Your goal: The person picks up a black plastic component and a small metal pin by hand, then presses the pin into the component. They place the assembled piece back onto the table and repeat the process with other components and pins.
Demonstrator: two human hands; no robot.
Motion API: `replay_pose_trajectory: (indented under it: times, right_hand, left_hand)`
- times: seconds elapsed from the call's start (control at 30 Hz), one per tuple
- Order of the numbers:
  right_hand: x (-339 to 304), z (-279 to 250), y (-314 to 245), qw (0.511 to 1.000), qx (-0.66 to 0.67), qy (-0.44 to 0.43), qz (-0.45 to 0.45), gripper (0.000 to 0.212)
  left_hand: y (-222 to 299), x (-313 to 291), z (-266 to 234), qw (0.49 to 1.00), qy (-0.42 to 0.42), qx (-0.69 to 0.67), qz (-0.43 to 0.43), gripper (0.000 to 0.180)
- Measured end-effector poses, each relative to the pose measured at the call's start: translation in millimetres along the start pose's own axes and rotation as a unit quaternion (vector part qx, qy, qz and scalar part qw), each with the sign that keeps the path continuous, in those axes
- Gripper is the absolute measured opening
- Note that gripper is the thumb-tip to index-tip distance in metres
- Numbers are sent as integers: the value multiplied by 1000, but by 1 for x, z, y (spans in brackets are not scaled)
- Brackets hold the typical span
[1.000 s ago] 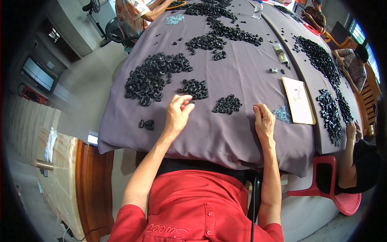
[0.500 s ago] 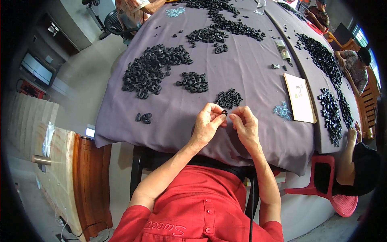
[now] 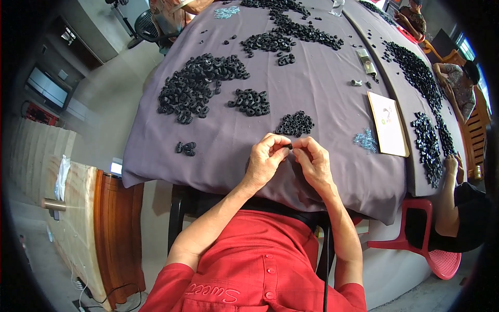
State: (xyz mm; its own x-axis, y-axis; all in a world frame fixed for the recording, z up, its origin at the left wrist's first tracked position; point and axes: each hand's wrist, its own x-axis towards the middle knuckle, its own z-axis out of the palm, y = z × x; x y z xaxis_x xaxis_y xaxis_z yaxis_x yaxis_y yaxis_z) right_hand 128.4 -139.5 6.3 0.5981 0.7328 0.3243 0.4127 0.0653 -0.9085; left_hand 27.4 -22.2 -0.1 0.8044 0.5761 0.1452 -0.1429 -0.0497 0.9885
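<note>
A small black ring-shaped part (image 3: 289, 146) is pinched between the thumb and fingers of my left hand (image 3: 264, 161), just above the near part of the cloth-covered table. My right hand (image 3: 315, 164) meets it from the other side, thumb and fingertips pressed together at the part; whether they hold a second small piece is hidden. Right beyond my fingers lies a small pile of black rings (image 3: 295, 124). Farther left are a pile of ridged black parts (image 3: 249, 102) and a larger heap of similar parts (image 3: 195, 83). A few joined black pieces (image 3: 185, 148) lie left of my hands.
Right of my hands are small clear-bluish pieces (image 3: 366, 140) and a pale flat board (image 3: 389, 125). More black parts (image 3: 291, 31) spread toward the far end. Other people sit around the table; a co-worker's hand (image 3: 453, 167) is at the right, near a red plastic chair (image 3: 417, 229).
My right hand has moved left and closed in on the black part, so both hands' fingertips now meet at it. The left hand has barely moved.
</note>
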Motion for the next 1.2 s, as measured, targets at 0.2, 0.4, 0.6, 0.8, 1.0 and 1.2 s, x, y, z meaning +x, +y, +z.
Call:
replay_pose_trajectory:
  times: [0.2, 0.4, 0.6, 0.8, 1.0, 1.2]
  right_hand:
    - [-2, 1, -6, 999, 31, -17, 42, 8]
    - [1, 0, 0, 999, 20, -43, 5, 10]
    - [8, 1, -18, 991, -96, -28, -83, 11]
    - [43, 4, -4, 943, -274, 2, -186, 15]
    - [58, 25, 4, 892, -401, -51, -201, 17]
    - [48, 17, 2, 947, -290, -34, -135, 15]
  left_hand:
    - [-4, -4, -15, 987, -74, -114, -86, 17]
    - [-8, -5, -18, 975, -87, -173, -107, 18]
    - [-4, -6, -22, 957, -34, -264, -115, 11]
    - [-8, -6, -22, 944, -8, -313, -108, 9]
    - [-10, -6, -19, 940, -14, -329, -87, 9]
    - [-10, -6, -22, 954, -10, -283, -97, 10]
